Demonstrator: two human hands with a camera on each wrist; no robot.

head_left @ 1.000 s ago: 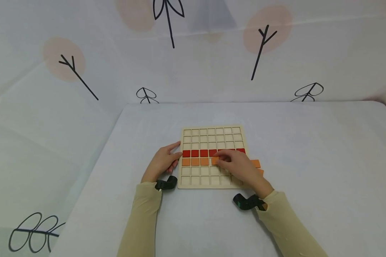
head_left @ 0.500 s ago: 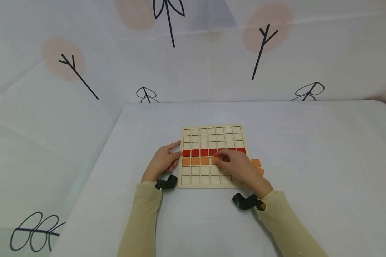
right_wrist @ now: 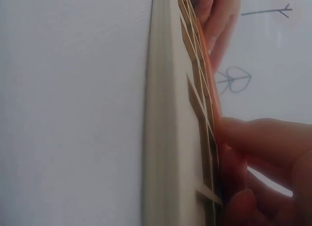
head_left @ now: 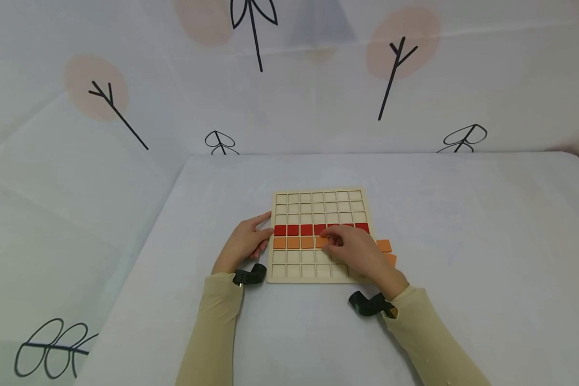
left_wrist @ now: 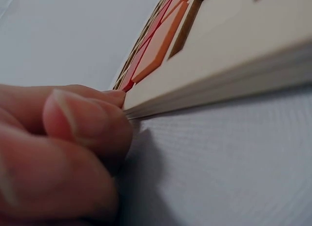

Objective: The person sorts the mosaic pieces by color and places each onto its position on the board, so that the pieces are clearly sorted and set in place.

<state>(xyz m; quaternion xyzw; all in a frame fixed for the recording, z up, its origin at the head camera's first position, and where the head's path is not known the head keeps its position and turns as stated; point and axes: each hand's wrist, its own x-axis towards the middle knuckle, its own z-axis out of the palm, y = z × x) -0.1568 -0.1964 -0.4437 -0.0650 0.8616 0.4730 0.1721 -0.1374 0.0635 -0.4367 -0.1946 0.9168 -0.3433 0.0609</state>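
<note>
A square pale wooden grid board (head_left: pixel 294 271) lies on the table, with a row of red tiles (head_left: pixel 293 230) across its middle. Orange tiles (head_left: pixel 293 243) fill the first cells of the row just below. My right hand (head_left: pixel 362 254) reaches over the board and pinches an orange tile (head_left: pixel 321 242) at the fourth cell, hiding cells to its right. My left hand (head_left: pixel 241 241) rests at the board's left edge, thumb and forefinger touching it. In the left wrist view, its fingertips (left_wrist: pixel 92 121) meet the board's side (left_wrist: pixel 234 89).
Loose orange tiles (head_left: pixel 383 246) lie by the board's right edge, partly behind the right hand. The white table (head_left: pixel 463 230) extends around the board to a patterned cloth backdrop (head_left: pixel 318 107). A dark camera (head_left: pixel 366 304) is strapped to the right wrist.
The orange tile under my right fingers has shifted slightly left, and now sits squarely in the fourth cell. The left hand has stayed still.
</note>
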